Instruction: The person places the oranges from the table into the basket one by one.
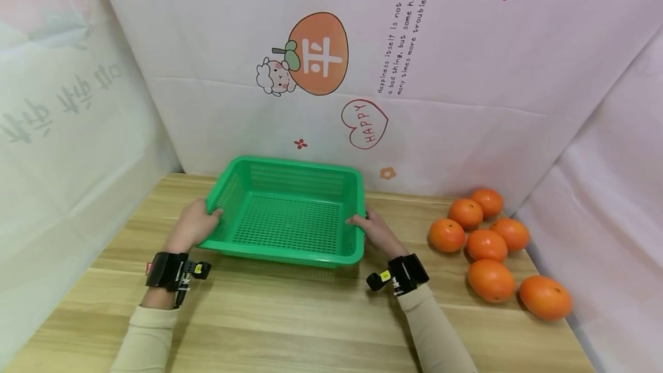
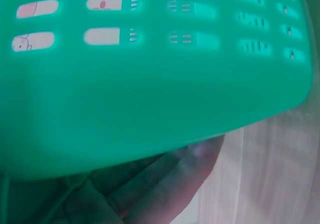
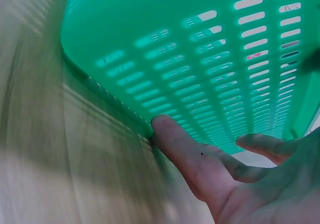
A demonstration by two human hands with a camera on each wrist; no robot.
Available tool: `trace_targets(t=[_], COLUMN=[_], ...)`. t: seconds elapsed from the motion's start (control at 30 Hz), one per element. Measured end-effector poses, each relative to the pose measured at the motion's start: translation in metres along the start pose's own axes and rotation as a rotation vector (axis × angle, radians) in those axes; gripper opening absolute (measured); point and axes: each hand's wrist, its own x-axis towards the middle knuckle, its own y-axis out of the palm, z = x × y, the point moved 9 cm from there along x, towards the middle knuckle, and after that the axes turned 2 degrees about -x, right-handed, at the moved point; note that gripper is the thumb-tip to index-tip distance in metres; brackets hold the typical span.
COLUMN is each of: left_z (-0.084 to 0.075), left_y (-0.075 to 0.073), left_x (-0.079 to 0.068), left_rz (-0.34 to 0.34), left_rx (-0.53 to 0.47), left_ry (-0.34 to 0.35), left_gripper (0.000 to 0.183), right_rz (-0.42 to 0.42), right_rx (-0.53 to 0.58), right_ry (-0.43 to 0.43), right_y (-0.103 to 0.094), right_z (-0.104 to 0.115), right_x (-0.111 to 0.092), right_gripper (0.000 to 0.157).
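Observation:
A green plastic basket (image 1: 290, 255) with slotted walls and a mesh floor is held between both hands at the back of the table, its inside bare. At its left end, the left hand (image 1: 194, 224) grips the rim with the thumb over the edge; in the left wrist view, its fingers (image 2: 182, 176) reach beneath the basket's end wall (image 2: 150, 94). On the opposite end, the right hand (image 1: 380, 232) has its thumb hooked over the rim. From the right wrist, its fingers (image 3: 195, 166) show along the outer wall and lower edge of the basket (image 3: 135, 29).
Several oranges (image 1: 487, 245) lie grouped on the right side of the wood-grain table (image 1: 290, 315). A printed white cloth (image 1: 228, 114) hangs behind the basket, and further cloth walls (image 1: 611, 212) close in both sides. Each wrist wears a black camera strap (image 1: 409, 272).

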Motion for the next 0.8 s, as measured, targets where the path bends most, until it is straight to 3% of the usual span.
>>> trace_targets(t=[0.8], left_z=[-0.036], left_y=[0.039], left_x=[-0.004], left_rz=[-0.005], left_rx=[0.009], left_ry=[0.023], left_gripper=[0.042], right_rz=[-0.071], right_rx=[-0.002], right_ry=[0.061], right_y=[-0.052], right_z=[-0.015], right_x=[-0.030], right_gripper=[0.074])
